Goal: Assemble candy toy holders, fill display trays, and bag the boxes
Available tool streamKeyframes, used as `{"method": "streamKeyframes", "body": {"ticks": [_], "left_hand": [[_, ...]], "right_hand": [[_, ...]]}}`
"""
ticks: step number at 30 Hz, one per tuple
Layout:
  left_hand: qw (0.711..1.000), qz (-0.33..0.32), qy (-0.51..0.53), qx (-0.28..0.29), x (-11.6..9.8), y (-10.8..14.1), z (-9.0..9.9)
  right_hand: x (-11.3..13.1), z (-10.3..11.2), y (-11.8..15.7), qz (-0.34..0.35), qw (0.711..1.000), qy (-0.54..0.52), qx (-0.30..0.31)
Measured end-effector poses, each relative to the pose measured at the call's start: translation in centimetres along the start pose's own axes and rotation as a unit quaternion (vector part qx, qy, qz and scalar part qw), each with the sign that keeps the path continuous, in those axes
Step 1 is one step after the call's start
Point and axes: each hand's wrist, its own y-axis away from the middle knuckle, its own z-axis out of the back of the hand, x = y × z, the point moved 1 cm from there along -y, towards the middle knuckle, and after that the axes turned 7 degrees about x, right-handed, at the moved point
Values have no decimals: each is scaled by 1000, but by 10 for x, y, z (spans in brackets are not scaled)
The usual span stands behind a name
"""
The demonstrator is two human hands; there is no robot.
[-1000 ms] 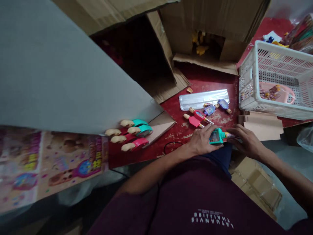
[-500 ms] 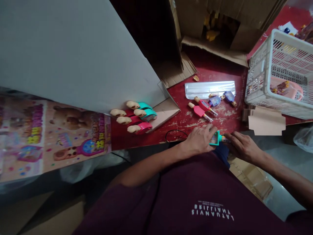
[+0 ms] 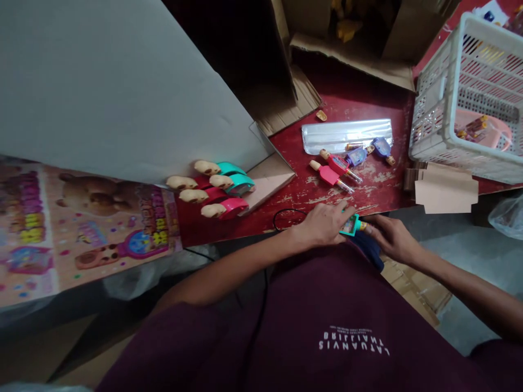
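My left hand (image 3: 326, 224) grips the body of a teal toy (image 3: 350, 224) at the table's front edge. On the toy's right end, my right hand (image 3: 393, 237) pinches a small clear tube with yellow parts (image 3: 363, 227). Beyond the hands lie two red toys (image 3: 329, 175) with clear tubes and two purple toys (image 3: 382, 147), close to a stack of clear plastic sleeves (image 3: 343, 135). Several teal and red toys with beige animal heads (image 3: 232, 207) are lined up left of the hands, beside a grey-white panel.
A white plastic crate (image 3: 447, 117) stands at the right, with a cardboard piece (image 3: 447, 188) before it. Open cardboard boxes (image 3: 351, 57) are at the back. A large grey-white panel (image 3: 122, 81) and printed cards (image 3: 110, 228) take up the left. A black cable (image 3: 286, 211) loops at the table edge.
The whole view has shifted slightly, so the table things appear a little further left and higher. Both hands still hold the teal toy and its tube.
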Motion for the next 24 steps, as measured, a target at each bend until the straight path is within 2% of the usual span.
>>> {"method": "streamKeyframes", "body": {"ticks": [2, 4, 5, 7, 9, 10, 11, 12, 14, 16, 18, 19, 21, 24], "left_hand": [[999, 15, 30, 17, 3, 1, 2], [999, 11, 23, 22, 3, 3, 3], [1000, 5, 8, 20, 3, 4, 3], [1000, -11, -25, 5, 2, 6, 1], [998, -30, -50, -17, 4, 7, -2], [998, -37, -54, -24, 6, 7, -3], [998, -38, -52, -25, 8, 7, -5], [998, -33, -44, -20, 10, 7, -6], [1000, -16, -19, 6, 15, 7, -7], [999, -6, -2, 31, 16, 8, -6], [999, -10, -6, 40, 16, 9, -6], [999, -14, -12, 38, 17, 9, -6], [999, -13, -21, 29, 18, 9, -7], [999, -20, -29, -4, 24, 11, -10]], "right_hand": [[4, -2, 1, 105, 983, 129, -76], [6, -5, 0, 134, 980, 124, -81], [8, -7, 0, 111, 989, 67, -68], [9, -12, -3, 2, 994, -110, -5], [9, -18, -7, -118, 952, -270, 84], [8, -21, -9, -149, 932, -309, 112], [8, -22, -11, -152, 931, -310, 116], [6, -22, -12, -127, 949, -272, 92], [5, -21, -13, -22, 994, -110, 2], [4, -21, -12, 90, 993, 55, -62], [5, -22, -11, 137, 982, 110, -66], [7, -22, -11, 127, 986, 91, -55], [10, -24, -14, 59, 998, -7, -22], [15, -27, -22, -34, 984, -173, 17]]}}
